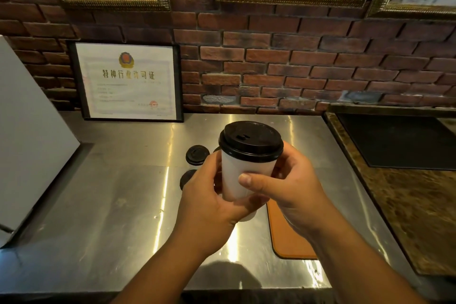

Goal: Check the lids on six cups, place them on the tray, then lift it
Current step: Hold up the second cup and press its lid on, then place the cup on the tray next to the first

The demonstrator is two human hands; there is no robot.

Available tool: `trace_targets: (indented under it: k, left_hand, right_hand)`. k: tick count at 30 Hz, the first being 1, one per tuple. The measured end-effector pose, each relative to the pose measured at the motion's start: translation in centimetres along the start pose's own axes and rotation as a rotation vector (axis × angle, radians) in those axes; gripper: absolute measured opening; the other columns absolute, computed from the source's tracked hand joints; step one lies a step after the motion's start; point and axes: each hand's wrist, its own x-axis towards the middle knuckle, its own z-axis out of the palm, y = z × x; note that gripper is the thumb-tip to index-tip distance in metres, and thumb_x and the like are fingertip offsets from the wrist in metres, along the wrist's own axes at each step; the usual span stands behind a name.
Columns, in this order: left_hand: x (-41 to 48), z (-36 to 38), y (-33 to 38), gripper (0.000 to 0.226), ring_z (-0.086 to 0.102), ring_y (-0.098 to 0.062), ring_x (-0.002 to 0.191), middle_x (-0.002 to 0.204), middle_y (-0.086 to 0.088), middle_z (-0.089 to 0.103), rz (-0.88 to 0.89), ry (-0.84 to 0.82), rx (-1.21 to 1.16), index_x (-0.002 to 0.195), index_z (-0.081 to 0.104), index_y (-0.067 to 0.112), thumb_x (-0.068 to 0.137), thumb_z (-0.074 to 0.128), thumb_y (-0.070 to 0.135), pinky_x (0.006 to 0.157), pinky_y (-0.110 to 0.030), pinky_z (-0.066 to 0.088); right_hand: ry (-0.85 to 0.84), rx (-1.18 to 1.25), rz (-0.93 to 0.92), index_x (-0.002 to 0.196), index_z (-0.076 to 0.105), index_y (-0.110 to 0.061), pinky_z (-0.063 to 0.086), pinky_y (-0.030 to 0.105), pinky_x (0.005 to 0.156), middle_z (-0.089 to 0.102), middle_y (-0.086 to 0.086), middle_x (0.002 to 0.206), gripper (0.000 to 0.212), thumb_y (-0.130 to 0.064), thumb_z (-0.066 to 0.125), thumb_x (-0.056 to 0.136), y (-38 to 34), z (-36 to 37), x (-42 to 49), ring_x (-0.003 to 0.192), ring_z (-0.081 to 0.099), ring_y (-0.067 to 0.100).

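— While both my hands hold one white cup (246,175) above the steel counter (118,205), its black lid (250,142) looks seated all round.

— And the hands?

— My left hand (209,202) wraps the cup's side and base; my right hand (293,187) grips the opposite side, thumb across the front.

— How far along?

— Early, I'd judge. The orange tray (288,237) lies just right of my hands, and its visible part carries no cup. Other lidded cups (197,154) wait behind on the counter, partly hidden; I cannot count them. Lifting comes last.
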Motion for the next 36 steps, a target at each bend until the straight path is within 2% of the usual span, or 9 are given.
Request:
trace_targets:
  k: [5,9,13,18,21,24,29,32,36]
  left_hand:
    - [0.9,2.1,-1.1,0.076,0.058,0.011,0.115,0.121,0.034,0.061,-0.001,-0.01,0.055,0.127,0.044,0.068,0.061,0.07,0.093,0.066,0.0,0.048]
    - [1.8,4.2,-2.1,0.072,0.057,0.013,0.115,0.121,0.035,0.062,-0.009,-0.044,0.051,0.126,0.046,0.067,0.063,0.073,0.088,0.067,0.002,0.047]
    - [2.3,6.7,-3.7,0.078,0.065,0.002,0.117,0.127,0.024,0.067,-0.045,-0.148,-0.004,0.134,0.051,0.058,0.065,0.085,0.074,0.079,-0.01,0.056]
    - [3.1,9.9,-6.8,0.08,0.066,0.001,0.115,0.126,0.023,0.069,-0.108,-0.246,0.029,0.132,0.053,0.056,0.065,0.095,0.05,0.084,-0.014,0.057]
    - [3.5,10.8,-9.5,0.096,0.058,0.006,0.121,0.131,0.029,0.061,-0.218,-0.33,0.104,0.141,0.042,0.059,0.059,0.091,0.072,0.091,-0.016,0.055]
    - [2.8,10.5,-13.2,0.094,0.055,0.011,0.118,0.131,0.035,0.054,-0.386,-0.366,0.235,0.133,0.04,0.067,0.05,0.072,0.097,0.09,-0.014,0.049]
    - [-0.1,8.0,-20.9,0.095,0.056,-0.01,0.13,0.153,0.009,0.053,-0.653,-0.399,0.553,0.15,0.047,0.038,0.07,0.068,0.086,0.105,-0.032,0.051]
    - [-1.0,6.1,-24.4,0.126,0.04,-0.028,0.149,0.165,-0.005,0.039,-0.789,-0.385,0.823,0.162,0.034,0.022,0.063,0.055,0.097,0.12,-0.047,0.04]
    - [-0.5,4.6,-27.0,0.159,0.008,-0.04,0.16,0.174,-0.013,0.001,-0.965,-0.464,1.054,0.167,-0.005,0.028,0.042,0.05,0.111,0.125,-0.061,0.026]
  right_hand:
    - [0.016,-0.059,-0.002,0.129,0.067,-0.035,0.063,0.031,0.084,0.074,-0.003,0.122,0.064,-0.025,0.092,0.072,0.9,-2.7,0.3,0.119,0.07,0.02]
    - [0.016,-0.082,0.021,0.133,0.065,-0.035,0.063,0.04,0.093,0.073,-0.001,0.128,0.071,-0.031,0.095,0.069,2.5,-5.2,0.3,0.123,0.068,0.023]
    - [0.071,-0.08,0.023,0.134,0.064,-0.034,0.061,0.039,0.097,0.072,0.0,0.129,0.074,-0.026,0.096,0.067,5.1,-7.6,-0.1,0.126,0.067,0.023]
    - [0.158,-0.084,0.058,0.128,0.066,-0.042,0.06,0.028,0.094,0.073,-0.004,0.127,0.076,-0.025,0.1,0.062,8.2,-10.8,-0.3,0.124,0.068,0.018]
    - [0.176,-0.136,0.091,0.135,0.062,-0.04,0.059,0.029,0.097,0.071,-0.006,0.131,0.08,-0.04,0.099,0.065,9.8,-13.6,-0.3,0.127,0.065,0.016]
    - [0.235,-0.183,0.156,0.137,0.061,-0.036,0.058,0.04,0.103,0.071,-0.006,0.132,0.091,-0.054,0.099,0.056,11.5,-17.0,0.1,0.127,0.066,0.016]
    - [0.278,-0.239,0.222,0.131,0.063,-0.042,0.062,0.038,0.096,0.072,-0.011,0.129,0.08,-0.048,0.097,0.06,14.1,-22.1,2.0,0.12,0.068,0.012]
    - [0.306,-0.239,0.266,0.125,0.065,-0.046,0.062,0.039,0.094,0.073,-0.01,0.126,0.074,-0.041,0.097,0.058,16.3,-24.8,3.4,0.119,0.069,0.014]
    - [0.318,-0.27,0.312,0.125,0.065,-0.042,0.063,0.031,0.088,0.074,-0.011,0.123,0.077,-0.036,0.098,0.056,19.8,-28.1,4.7,0.117,0.07,0.009]
